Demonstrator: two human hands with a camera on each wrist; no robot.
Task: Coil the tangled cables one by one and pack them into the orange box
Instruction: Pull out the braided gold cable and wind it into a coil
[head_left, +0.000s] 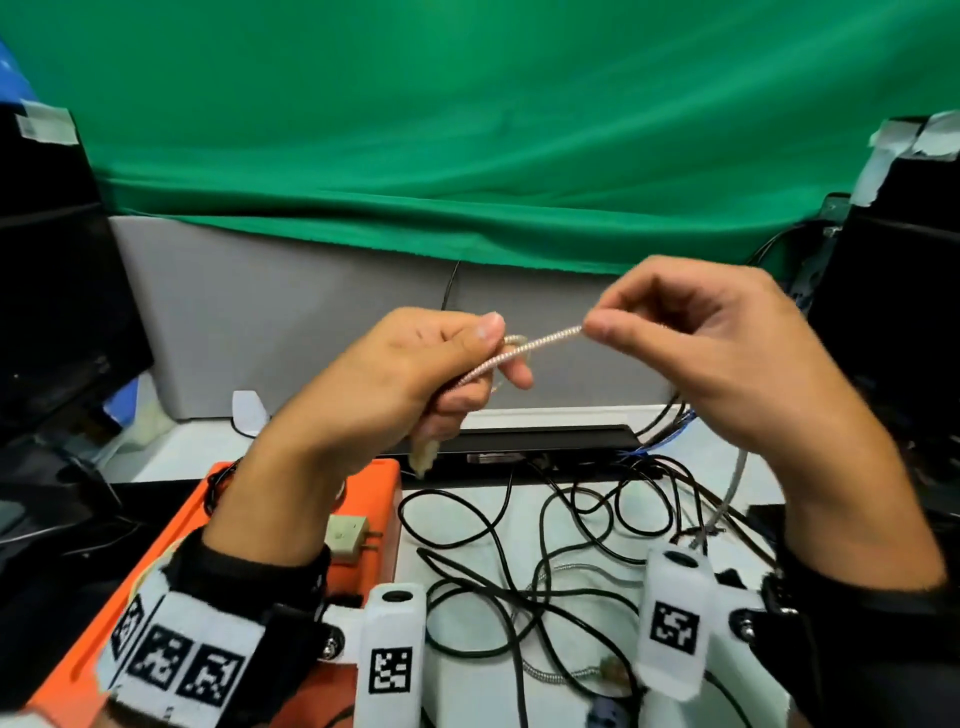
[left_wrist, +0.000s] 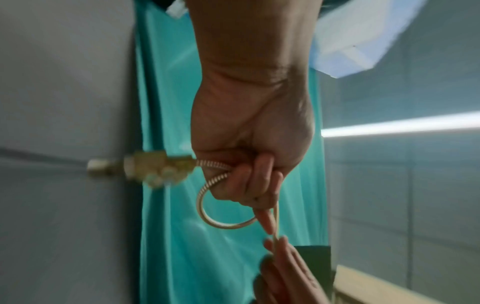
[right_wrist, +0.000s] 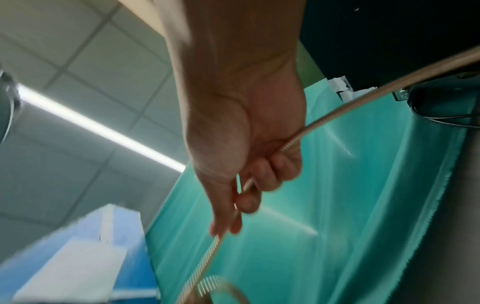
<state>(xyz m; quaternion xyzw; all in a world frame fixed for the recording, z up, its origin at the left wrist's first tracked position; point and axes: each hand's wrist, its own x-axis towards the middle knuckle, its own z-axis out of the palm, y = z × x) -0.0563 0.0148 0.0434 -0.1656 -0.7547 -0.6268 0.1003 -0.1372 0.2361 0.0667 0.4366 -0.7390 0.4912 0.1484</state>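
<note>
Both hands are raised above the table with a pale gold braided cable stretched between them. My left hand grips a small loop of it, and the cable's gold plug sticks out past the fist. My right hand pinches the same cable between thumb and fingers, and its free length trails down past the wrist. The orange box lies at the lower left under my left forearm, with a white charger in it.
A tangle of black cables and a grey braided one covers the white table. A black bar lies behind them. Black monitors stand left and right, with a green cloth behind.
</note>
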